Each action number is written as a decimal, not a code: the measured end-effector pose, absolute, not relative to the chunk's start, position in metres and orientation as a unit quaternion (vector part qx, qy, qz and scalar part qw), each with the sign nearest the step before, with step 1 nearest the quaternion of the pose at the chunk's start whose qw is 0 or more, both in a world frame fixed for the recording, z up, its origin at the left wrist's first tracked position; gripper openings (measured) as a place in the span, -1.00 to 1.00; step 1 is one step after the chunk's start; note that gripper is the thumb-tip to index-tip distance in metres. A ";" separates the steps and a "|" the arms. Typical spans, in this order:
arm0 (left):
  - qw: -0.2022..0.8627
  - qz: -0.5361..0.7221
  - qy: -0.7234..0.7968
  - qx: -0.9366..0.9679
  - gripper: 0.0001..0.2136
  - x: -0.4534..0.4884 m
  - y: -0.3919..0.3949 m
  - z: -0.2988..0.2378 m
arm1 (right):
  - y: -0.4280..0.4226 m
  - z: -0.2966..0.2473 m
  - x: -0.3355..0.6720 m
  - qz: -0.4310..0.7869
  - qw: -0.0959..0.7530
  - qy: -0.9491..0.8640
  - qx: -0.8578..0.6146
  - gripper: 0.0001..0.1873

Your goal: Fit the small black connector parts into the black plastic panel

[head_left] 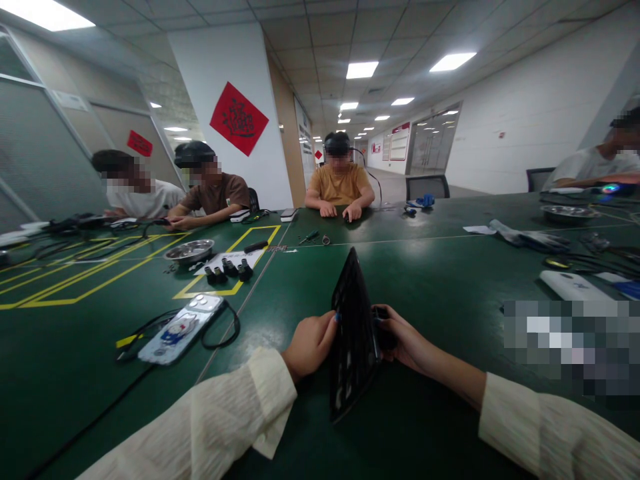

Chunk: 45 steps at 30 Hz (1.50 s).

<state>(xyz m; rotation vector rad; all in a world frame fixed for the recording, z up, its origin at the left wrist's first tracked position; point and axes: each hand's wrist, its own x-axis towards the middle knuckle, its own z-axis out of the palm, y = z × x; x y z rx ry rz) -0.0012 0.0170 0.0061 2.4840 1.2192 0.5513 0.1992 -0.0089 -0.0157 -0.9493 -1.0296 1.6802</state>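
Observation:
A thin black panel [354,340] stands on edge above the near part of the green table, tilted slightly and seen almost edge-on. Pale cut-outs or marks show on its left face. My left hand [311,343] is closed at that face, with the thumb pressed on it beside a small blue spot. On the other side, my right hand [403,341] grips a small dark block-like part [384,328] against the panel. What kind of part it is I cannot make out, and some fingers of both hands are hidden.
Left of my hands lie a phone [183,328] in a patterned case and a black cable [235,327]. Several black fittings [229,270], a metal bowl [190,251] and a screwdriver [310,237] are farther off. Cables and a white device [570,285] lie right. People sit around the table.

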 end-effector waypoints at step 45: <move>0.154 0.192 0.415 0.876 -0.64 -0.001 0.017 0.005 | -0.009 -0.015 0.199 0.681 0.463 -0.415 -0.387 -0.67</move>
